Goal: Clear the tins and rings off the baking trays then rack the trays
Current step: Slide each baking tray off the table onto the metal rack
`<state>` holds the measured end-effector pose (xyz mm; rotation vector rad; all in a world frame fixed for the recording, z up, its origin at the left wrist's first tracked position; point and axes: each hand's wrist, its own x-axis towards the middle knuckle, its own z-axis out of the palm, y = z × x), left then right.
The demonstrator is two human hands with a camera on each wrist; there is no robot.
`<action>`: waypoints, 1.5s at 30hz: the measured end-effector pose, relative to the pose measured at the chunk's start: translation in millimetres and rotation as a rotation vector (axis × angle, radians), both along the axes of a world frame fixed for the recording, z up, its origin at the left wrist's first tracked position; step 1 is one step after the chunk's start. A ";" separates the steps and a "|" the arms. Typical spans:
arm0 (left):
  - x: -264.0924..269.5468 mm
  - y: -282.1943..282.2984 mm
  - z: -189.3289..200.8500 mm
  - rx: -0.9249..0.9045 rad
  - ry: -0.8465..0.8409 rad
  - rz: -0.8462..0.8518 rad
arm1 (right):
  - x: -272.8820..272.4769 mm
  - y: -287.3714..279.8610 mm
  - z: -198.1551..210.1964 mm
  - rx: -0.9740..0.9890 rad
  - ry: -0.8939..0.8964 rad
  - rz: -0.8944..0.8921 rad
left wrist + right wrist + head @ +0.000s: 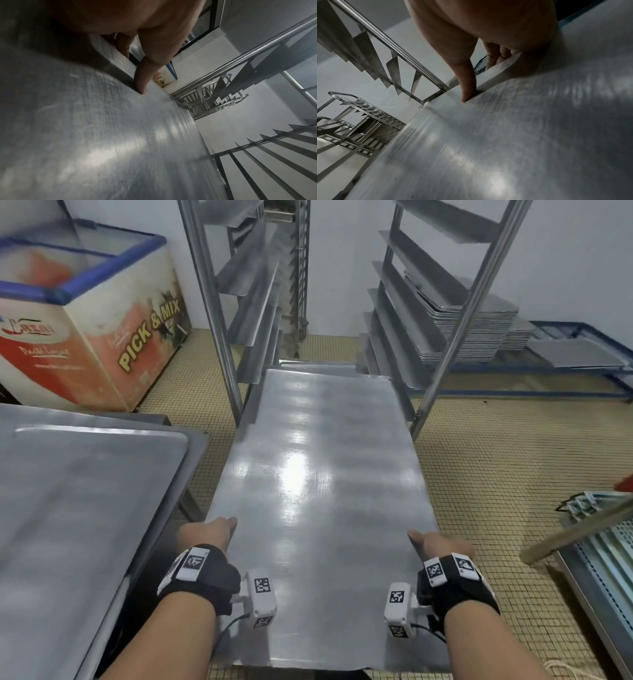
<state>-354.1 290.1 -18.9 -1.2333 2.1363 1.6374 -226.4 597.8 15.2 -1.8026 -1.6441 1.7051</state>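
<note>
Both hands grip tray (318, 460); freezer (85, 337) reads "PICK & MIX".

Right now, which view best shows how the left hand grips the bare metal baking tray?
Left wrist: the left hand has thumb on top, fingers under the bare metal baking tray's edge. Head shows only its back; right wrist shows none.
</note>
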 end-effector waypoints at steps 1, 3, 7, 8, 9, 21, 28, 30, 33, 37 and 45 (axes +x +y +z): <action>-10.6 3.5 -3.4 -0.002 -0.002 0.007 | -11.5 4.7 -2.4 0.005 -0.003 -0.007; -34.7 9.1 -16.2 -0.015 -0.015 0.020 | -34.6 13.9 -3.9 0.008 -0.009 -0.010; -82.4 20.7 -45.2 -0.024 -0.038 0.023 | -77.5 31.2 -4.5 0.019 -0.023 0.005; -88.7 27.1 -39.4 -0.027 -0.041 0.008 | -87.4 36.1 -5.7 0.030 -0.031 0.005; -95.9 31.9 -40.6 -0.030 -0.051 -0.001 | -96.9 40.4 -6.6 0.026 -0.027 0.006; -192.0 86.2 -32.3 -0.007 -0.056 0.079 | -209.1 97.8 -30.8 0.029 -0.007 0.014; -247.2 104.9 -36.6 -0.048 -0.004 0.014 | -271.2 121.6 -50.4 0.040 -0.057 0.004; -261.1 109.0 -36.0 -0.074 -0.010 -0.020 | -284.2 127.0 -52.6 0.054 -0.068 0.024; -274.8 116.2 -28.1 -0.135 -0.038 -0.097 | -302.1 133.8 -54.2 0.077 -0.067 0.006; -292.4 118.4 -30.8 -0.149 -0.056 -0.119 | -320.7 139.1 -57.1 0.063 -0.054 -0.022; -296.9 121.0 -24.1 -0.226 -0.044 -0.221 | -321.8 132.1 -53.8 0.197 -0.178 0.107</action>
